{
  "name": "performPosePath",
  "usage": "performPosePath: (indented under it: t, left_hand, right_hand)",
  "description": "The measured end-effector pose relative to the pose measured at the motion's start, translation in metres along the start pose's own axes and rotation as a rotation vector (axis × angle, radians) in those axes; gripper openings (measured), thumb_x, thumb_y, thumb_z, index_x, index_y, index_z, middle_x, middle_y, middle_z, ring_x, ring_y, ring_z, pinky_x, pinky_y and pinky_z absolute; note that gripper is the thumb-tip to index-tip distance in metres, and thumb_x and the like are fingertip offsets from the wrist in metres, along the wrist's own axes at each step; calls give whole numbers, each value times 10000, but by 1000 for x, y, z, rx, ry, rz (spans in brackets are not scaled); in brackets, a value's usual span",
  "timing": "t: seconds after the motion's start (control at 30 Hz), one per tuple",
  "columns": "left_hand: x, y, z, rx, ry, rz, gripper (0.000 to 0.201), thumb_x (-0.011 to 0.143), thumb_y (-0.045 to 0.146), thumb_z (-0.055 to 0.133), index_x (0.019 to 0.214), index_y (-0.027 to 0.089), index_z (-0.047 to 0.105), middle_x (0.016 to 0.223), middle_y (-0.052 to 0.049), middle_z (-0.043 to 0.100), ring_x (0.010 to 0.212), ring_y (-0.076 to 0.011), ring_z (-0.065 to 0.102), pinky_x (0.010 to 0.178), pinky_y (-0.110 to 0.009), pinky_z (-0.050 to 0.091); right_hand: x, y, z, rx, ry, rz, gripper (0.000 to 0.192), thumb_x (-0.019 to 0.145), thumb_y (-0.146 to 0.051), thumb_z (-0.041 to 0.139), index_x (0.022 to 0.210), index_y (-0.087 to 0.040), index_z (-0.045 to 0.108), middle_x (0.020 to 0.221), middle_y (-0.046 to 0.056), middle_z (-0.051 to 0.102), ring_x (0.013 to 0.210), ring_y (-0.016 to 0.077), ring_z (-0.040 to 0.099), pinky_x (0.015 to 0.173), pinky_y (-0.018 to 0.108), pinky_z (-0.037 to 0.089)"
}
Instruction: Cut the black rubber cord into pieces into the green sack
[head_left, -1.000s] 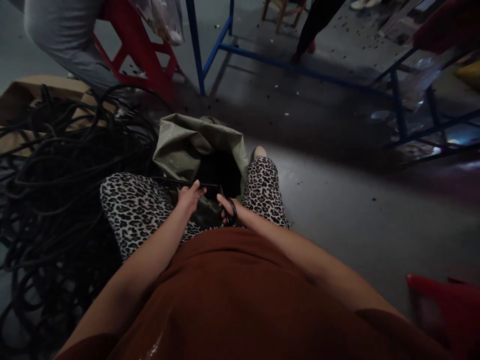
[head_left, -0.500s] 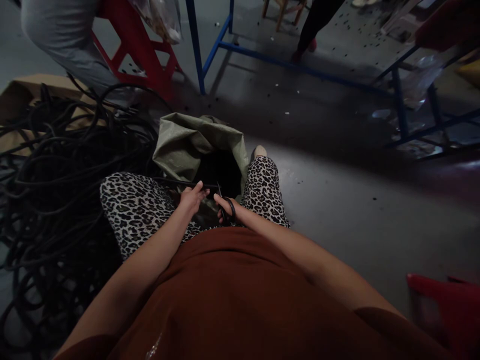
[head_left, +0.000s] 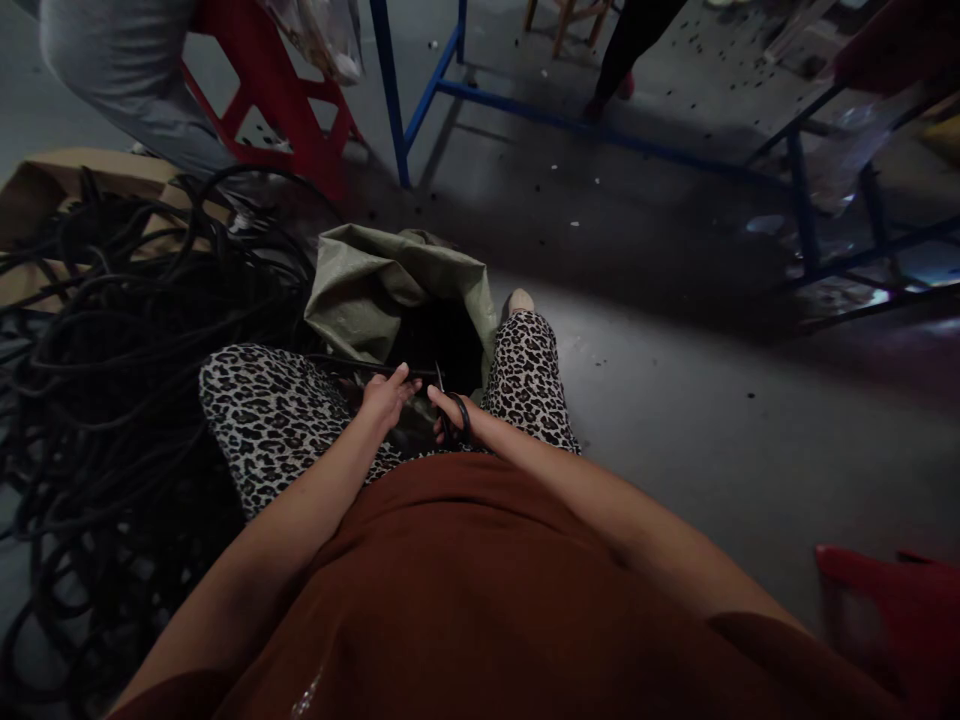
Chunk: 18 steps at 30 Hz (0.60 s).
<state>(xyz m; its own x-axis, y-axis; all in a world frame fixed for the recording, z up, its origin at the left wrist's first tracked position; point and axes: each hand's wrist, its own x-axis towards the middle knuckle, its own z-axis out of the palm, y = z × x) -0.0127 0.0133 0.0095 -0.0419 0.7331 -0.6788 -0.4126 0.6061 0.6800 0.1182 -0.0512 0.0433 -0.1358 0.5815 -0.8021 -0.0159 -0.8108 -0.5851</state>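
Between my knees a green-grey woven sack [head_left: 349, 290] stands with its mouth open and a dark inside. My left hand [head_left: 386, 397] grips a black rubber strip [head_left: 352, 364], thumb along the top, near its end over the sack's mouth. Scissors [head_left: 440, 378] with black handles are in my right hand [head_left: 448, 410], closed round the grips. Their blades point away from me, at the strip's end; whether they touch it is too dark to tell. To my left a large heap of black rubber strips [head_left: 142, 330] lies loose and tangled.
A cardboard box [head_left: 112, 160] sits behind the heap. Farther off are a red stool [head_left: 292, 110], a seated person's grey trouser leg [head_left: 120, 60] and a blue metal frame [head_left: 525, 105]. Another red stool [head_left: 892, 600] stands at the lower right. Small scraps dot the grey floor [head_left: 690, 430].
Both hands stay almost in place, the left holding the strip and the right the scissors. The seated person's leg at the upper left has shifted slightly.
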Motion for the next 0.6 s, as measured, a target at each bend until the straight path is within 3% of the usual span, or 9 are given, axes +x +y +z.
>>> performPosePath:
  t: [0.13,0.3,0.5,0.6]
  left_hand:
    - [-4,1,2,18,-24,0,226,744,143,667,771,144,442,662,-39,611,618,-157,653,677,-327,556]
    - [-6,0,2,29,-56,-17,226,735,160,678,760,134,455,683,-67,627,634,-165,655,665,-323,548]
    - [2,10,-3,25,-31,-24,283,701,292,708,808,155,485,684,-20,619,587,-137,621,564,-266,514]
    - [7,15,-6,-27,16,3,232,719,259,682,784,159,483,660,3,601,552,-107,588,534,-232,487]
  right_hand:
    - [0,-4,1,54,18,62,523,934,-574,364,1095,-103,525,504,1,555,352,128,546,311,171,393]
    - [2,-2,-1,33,60,11,474,940,-543,388,1012,-102,545,470,-17,522,331,117,516,313,176,398]
    - [4,1,-3,-25,87,-56,404,940,-504,432,908,-118,545,434,-43,480,300,103,480,304,176,395]
    - [6,2,-4,-21,105,-66,379,948,-477,434,854,-123,532,424,-49,466,288,95,465,299,173,393]
